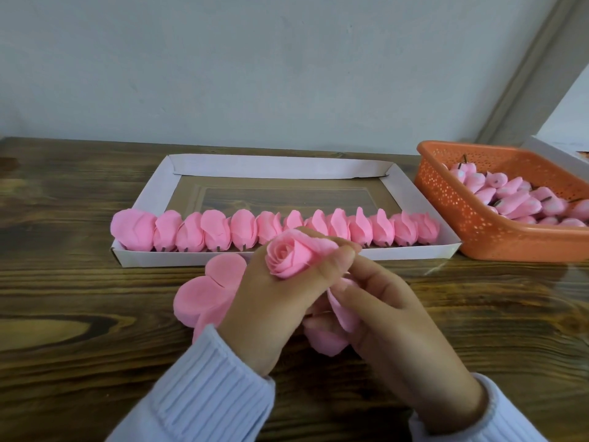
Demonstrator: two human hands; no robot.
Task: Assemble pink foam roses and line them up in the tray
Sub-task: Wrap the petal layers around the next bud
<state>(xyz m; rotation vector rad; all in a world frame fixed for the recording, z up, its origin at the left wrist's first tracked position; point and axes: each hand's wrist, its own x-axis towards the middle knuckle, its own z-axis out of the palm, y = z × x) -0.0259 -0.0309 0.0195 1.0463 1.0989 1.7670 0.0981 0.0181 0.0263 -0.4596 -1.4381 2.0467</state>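
Orange perforated basket (478,228) was seen at the right, touching the tray's right corner, filled with pink buds (516,199) on short dark stems. A white box edge (556,151) was glimpsed behind the basket. A stack of flat pink petal cut-outs (204,295) was laid on the surface just near of the tray, partly hidden by the left hand (271,307).

White card tray (287,167) was set in the middle; a row of finished roses (191,231) was lined along its near wall, left to right, with the far part unfilled. The middle of the row was blocked by the held rose (291,256).

That rose was gripped in the curled fingers of the left hand, bloom facing up, just near of the tray. Loose petals (342,309) below it were pinched by the right hand (398,317). White ribbed sleeves (207,393) were worn.

Surface (79,298) was dark, glossy wood grain. A plain pale wall (255,59) was seen behind, with a grey trim strip (526,74) slanting at the far right.
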